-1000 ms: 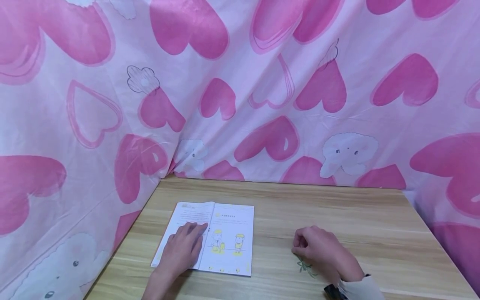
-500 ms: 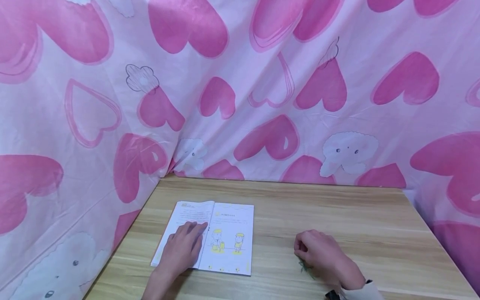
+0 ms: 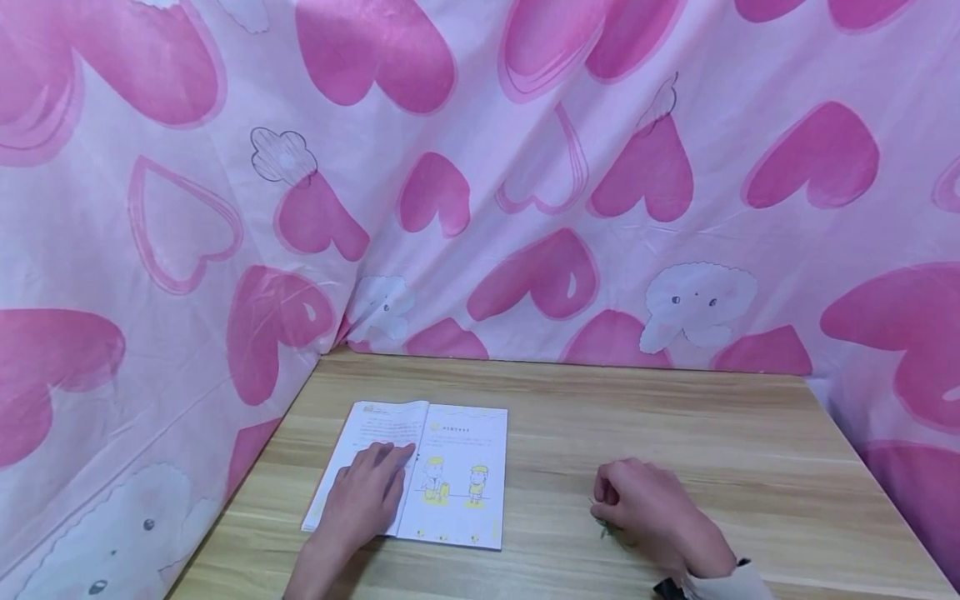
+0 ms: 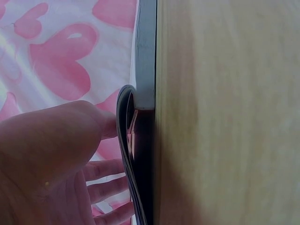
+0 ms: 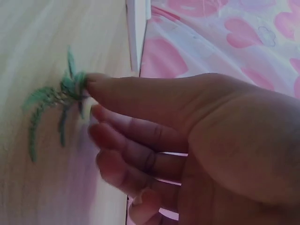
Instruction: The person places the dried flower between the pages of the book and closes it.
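Left hand [image 3: 365,498] flat on open booklet [image 3: 457,475], right hand [image 3: 651,515] pinching green sprig [image 5: 54,110] off table [image 3: 712,433]; lift next, likely.

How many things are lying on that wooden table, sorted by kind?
Open booklets: 1, the booklet, with the left hand resting on it.
Green sprigs: 1, the green sprig, touched by the right hand.
Total: 2.
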`<state>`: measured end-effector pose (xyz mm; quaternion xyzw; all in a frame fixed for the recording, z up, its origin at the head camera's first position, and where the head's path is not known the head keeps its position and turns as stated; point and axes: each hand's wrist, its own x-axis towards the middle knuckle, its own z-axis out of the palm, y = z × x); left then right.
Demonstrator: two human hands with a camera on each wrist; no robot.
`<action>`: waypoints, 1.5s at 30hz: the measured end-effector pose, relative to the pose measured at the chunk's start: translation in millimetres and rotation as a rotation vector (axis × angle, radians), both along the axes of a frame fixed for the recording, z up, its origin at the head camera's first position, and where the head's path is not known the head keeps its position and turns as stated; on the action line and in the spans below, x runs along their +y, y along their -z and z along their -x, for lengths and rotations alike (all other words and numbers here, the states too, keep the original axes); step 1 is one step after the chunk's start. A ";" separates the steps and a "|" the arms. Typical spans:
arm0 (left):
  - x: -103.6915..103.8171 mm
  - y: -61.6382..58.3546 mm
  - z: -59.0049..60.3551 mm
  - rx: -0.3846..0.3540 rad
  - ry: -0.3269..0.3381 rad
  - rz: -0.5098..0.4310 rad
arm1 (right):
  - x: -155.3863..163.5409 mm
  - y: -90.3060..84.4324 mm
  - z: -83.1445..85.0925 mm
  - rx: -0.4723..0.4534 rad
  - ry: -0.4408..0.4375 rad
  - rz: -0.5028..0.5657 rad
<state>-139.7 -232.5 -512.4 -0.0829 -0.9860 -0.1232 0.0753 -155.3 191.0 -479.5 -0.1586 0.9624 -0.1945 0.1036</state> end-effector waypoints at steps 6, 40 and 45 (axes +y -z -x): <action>-0.2 -2.4 -0.6 -0.037 -0.009 0.003 | -2.1 3.4 -1.2 0.068 -0.024 -0.015; -0.6 0.8 0.9 -0.045 -0.010 0.002 | 9.0 15.0 -2.9 0.211 -0.095 -0.030; -0.6 1.7 1.2 -0.038 -0.008 0.000 | 8.7 22.7 -9.6 0.332 -0.131 -0.041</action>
